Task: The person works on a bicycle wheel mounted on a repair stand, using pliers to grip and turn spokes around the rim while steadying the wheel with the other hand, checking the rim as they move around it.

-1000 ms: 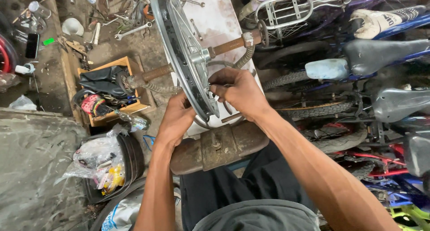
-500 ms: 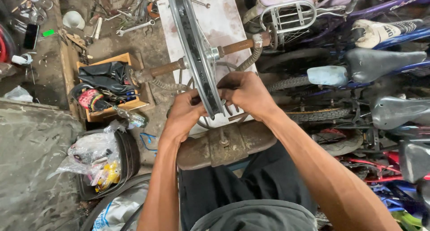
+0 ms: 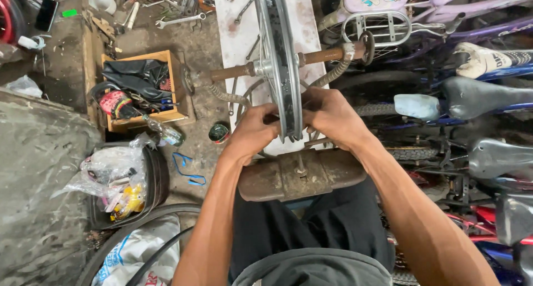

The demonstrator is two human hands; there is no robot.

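At centre frame a bicycle wheel rim point(image 3: 279, 58) stands upright on a rusty truing stand point(image 3: 302, 175), its axle point(image 3: 311, 57) resting across the stand's arms so it can spin. The left hand point(image 3: 252, 132) and right hand point(image 3: 331, 117) each have a clenched grip at the rim's near edge, steadying it from both sides. A wooden box point(image 3: 169, 115) of parts sits at the left.

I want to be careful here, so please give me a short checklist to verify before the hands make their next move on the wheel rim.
1. Left hand on the wheel rim: ok, it holds the left side.
2. Right hand on the rim: ok, it holds the right side.
3. Axle resting in the stand arms: ok, rim stands upright.
4. Fingers clear of the spokes: cannot tell, fingertips hidden.
5. Spanner within reach: not ok, it lies far on the floor.
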